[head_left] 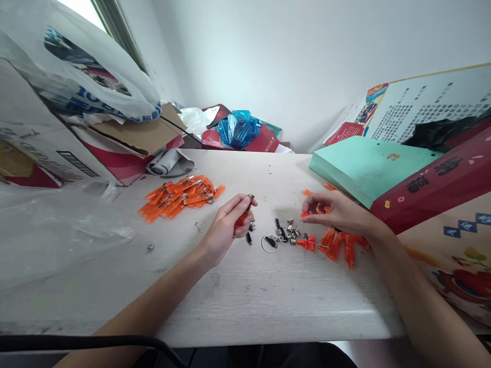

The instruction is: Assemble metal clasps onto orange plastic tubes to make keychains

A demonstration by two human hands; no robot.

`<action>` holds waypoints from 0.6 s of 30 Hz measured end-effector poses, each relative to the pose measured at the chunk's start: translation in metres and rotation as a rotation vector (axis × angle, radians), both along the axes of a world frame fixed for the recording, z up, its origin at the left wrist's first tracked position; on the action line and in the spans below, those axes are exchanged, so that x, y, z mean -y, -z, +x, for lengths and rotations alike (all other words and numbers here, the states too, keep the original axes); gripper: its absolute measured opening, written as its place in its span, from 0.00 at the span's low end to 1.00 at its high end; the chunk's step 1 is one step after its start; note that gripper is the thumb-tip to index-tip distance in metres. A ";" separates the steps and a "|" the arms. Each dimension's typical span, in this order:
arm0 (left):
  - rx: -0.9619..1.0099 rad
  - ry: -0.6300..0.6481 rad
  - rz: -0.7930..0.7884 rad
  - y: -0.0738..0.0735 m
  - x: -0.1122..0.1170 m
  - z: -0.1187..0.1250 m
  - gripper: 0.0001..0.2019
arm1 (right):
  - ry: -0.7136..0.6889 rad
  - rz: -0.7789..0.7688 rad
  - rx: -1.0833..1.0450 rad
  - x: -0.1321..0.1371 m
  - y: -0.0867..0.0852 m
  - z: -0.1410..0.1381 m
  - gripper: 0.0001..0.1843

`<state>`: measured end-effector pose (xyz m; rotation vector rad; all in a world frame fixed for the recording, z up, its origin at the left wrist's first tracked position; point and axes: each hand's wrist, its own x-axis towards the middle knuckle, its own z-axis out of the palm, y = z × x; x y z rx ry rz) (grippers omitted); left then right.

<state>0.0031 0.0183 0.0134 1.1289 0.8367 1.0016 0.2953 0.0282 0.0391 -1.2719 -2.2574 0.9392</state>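
My left hand [227,225] is closed around an orange lighter [241,219], whose metal top sticks up past the thumb. To the right, my right hand [335,212] pinches a small orange plastic piece [305,214] between thumb and fingertips. Below and left of that hand lie small metal lighter caps [293,232], dark slim parts [281,230] and more orange plastic pieces [307,244]. Clear orange lighter bodies [335,246] rest under and beside the right wrist. Left of my left hand is a heap of orange lighters [180,197], several with metal tops.
A thin ring [270,244] lies mid-table. Cardboard boxes [76,148] and a white plastic bag [99,76] stand at left, with clear plastic sheeting [57,230] below. A mint-green box [368,163] and a red printed box [429,179] bound the right. A blue bag [240,129] sits at the back.
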 end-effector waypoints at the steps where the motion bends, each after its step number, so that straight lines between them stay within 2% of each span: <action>1: -0.006 0.003 0.007 0.000 0.001 0.000 0.13 | 0.032 0.036 -0.058 0.001 -0.003 -0.001 0.12; 4: -0.023 0.025 0.021 0.002 0.004 0.003 0.14 | 0.123 0.081 -0.287 0.006 -0.006 -0.010 0.14; 8: -0.057 0.069 0.021 0.003 0.011 0.009 0.16 | 0.222 0.063 -0.592 0.017 0.001 -0.038 0.14; 11: -0.078 0.104 0.042 0.004 0.014 0.014 0.16 | 0.253 0.019 -0.687 0.026 0.009 -0.057 0.14; 18: -0.143 0.103 0.119 0.007 0.019 0.018 0.15 | 0.293 -0.080 -0.653 0.034 0.020 -0.075 0.17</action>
